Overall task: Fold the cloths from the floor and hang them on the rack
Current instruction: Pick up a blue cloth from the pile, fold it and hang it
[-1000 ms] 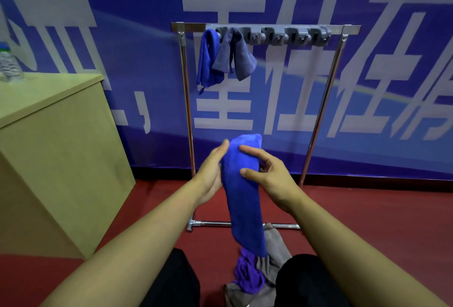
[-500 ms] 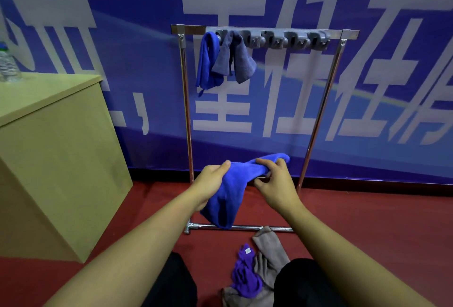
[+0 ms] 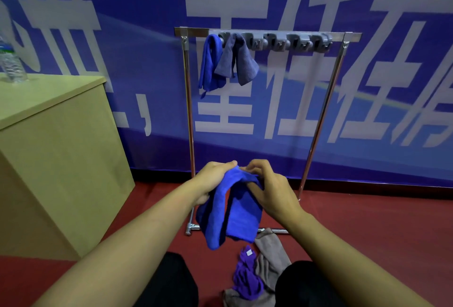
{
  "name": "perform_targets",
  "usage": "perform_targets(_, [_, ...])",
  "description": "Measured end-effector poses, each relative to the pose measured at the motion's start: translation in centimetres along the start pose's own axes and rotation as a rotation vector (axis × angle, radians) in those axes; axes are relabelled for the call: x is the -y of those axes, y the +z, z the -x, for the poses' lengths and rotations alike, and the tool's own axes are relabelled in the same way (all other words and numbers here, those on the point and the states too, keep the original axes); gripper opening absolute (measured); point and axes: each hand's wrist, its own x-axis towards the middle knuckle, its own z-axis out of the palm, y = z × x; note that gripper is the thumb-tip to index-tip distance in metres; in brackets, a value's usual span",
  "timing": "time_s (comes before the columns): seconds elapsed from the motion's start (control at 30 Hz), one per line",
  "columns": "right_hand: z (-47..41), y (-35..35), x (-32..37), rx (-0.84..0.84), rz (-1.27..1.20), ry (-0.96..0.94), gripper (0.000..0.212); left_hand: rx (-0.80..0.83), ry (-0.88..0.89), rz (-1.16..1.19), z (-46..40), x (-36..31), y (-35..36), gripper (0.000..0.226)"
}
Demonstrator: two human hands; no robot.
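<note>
Bare forearms, no sleeves; black trousers point(image 3: 169, 282) over both knees — nothing else worn

Blue cloth point(image 3: 230, 211), purple cloth point(image 3: 246, 279), red floor point(image 3: 367, 228).

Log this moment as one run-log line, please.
phase: folding | both hands, left hand and right hand, hold blue cloth | rack: two cloths hung | floor: purple cloth, grey cloth waiting

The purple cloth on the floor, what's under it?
A grey cloth lies under the purple cloth, sticking out around it. The part beneath the purple one is hidden, so I cannot tell what else is there.
</note>
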Motion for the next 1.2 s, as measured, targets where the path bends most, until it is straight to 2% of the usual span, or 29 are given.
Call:
perform_targets(0.13, [-0.2, -0.1, 0.2, 0.059, -0.191, 0.070, 0.024, -0.053, 0.007, 0.011, -0.6, 0.8, -0.3, 0.052])
perform_targets(0.2, [-0.5, 0.3, 0.4, 0.047, -0.287, 0.107, 0.025, -0.182, 0.046, -0.061, -0.8, 1.1, -0.1, 0.054])
perform_targets(0.3, [-1.0, 0.7, 0.4, -0.041, -0.377, 0.195, 0.028, -0.372, 0.215, -0.179, -0.3, 0.8, 0.2, 0.029])
perform_targets(0.37, [-1.4, 0.8, 0.2, -0.108, -0.398, 0.252, 0.029, -0.353, 0.330, -0.195, 0.2, 0.6, 0.4, 0.015])
perform_targets(0.4, [-1.5, 0.8, 0.1, -0.139, -0.392, 0.272, 0.029, -0.305, 0.374, -0.202, 0.4, 0.8, 0.5, 0.014])
perform_targets(0.5, [-1.9, 0.9, 0.0, -0.202, -0.352, 0.305, 0.027, -0.204, 0.449, -0.345, 0.8, 2.3, 1.3, 0.030])
perform_targets(0.57, [-2.1, 0.9, 0.2, -0.222, -0.356, 0.315, 0.024, -0.233, 0.461, -0.465, 1.0, 2.9, 2.0, 0.035])
perform_targets(0.63, [-2.2, 0.9, 0.3, -0.241, -0.379, 0.325, 0.021, -0.307, 0.482, -0.520, 1.0, 3.0, 2.6, 0.029])
perform_targets(0.7, [-2.4, 1.0, 0.3, -0.258, -0.411, 0.322, 0.018, -0.375, 0.479, -0.503, 0.8, 2.7, 3.0, 0.023])
perform_targets(0.93, [-3.0, 1.3, -0.4, -0.279, -0.454, 0.308, 0.006, -0.471, 0.506, -0.265, 0.0, 1.6, 4.0, 0.028])
perform_targets(1.07, [-3.5, 1.0, -0.4, -0.297, -0.460, 0.322, 0.022, -0.478, 0.532, -0.243, -0.2, 0.7, 4.6, 0.030])
perform_targets(1.2, [-5.4, -0.5, -0.3, -0.302, -0.309, 0.347, 0.028, -0.482, 0.554, -0.296, -0.6, -2.1, 5.3, 0.031])
